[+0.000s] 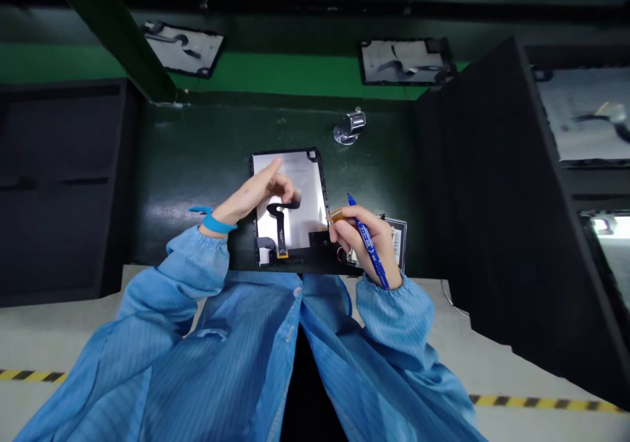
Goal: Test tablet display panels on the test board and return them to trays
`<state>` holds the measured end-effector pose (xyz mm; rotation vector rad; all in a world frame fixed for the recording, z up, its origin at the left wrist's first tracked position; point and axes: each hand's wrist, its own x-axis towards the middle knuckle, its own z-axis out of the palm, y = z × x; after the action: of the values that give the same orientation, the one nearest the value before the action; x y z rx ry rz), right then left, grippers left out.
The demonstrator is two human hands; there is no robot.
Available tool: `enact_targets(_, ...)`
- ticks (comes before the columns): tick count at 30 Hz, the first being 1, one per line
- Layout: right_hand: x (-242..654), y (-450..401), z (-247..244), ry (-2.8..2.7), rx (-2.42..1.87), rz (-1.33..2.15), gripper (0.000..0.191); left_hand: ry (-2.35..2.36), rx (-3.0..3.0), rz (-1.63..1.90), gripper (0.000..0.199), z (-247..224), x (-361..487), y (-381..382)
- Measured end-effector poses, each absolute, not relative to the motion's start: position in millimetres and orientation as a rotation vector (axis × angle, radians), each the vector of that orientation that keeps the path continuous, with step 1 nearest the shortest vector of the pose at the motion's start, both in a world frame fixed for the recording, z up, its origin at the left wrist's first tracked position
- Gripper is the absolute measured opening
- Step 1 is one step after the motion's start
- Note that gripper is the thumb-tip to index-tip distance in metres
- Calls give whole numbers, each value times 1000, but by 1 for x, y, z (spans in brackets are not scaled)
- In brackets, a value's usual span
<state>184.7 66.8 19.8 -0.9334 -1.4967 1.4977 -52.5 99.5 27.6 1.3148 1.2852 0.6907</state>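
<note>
Head view: flat rectangular silver panel w/ black frame (295, 186) lies at frame centre on the dark green table (197, 160), back side up, so its black flex ribbon cable (281, 222) is exposed for work. Left hand (256, 193) rests on the panel's upper left, fingers loosely extended, palm down, prob. steadying it; nothing gripped. Right hand (364, 235) at the panel's right edge: grip closed, blue marker pen (367, 242) tucked along the hand, tip pointing up-frame, while fingertips pinch a small orange-gold tab (336, 215) — pen parked so fingers stay free. Blue wristband (214, 222) on left wrist.

Containers: black foam tray (59, 186) at left, slots look unfilled. Similar panels (184, 48) on the green belt, upper frame. Small shiny metal fixture (349, 127) above panel.
</note>
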Motion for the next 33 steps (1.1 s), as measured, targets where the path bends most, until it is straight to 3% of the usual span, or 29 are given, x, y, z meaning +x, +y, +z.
enact_targets(3, 183, 63, 24, -1577, -943, 1428, 13, 951, 1066, 584, 67, 45, -50, 77)
enact_targets(11, 182, 59, 35, -1765, -955, 1295, 21, 950, 966, 913, 21, 56, -29, 32)
enact_targets(20, 183, 58, 41, -1833, -925, 1296, 19, 1341, 1226, 1134, 12, 44, -9, 22)
enact_targets(33, 184, 59, 39, -1920, -955, 1284, 19, 1392, 1455, 1019, 9, 42, -11, 20)
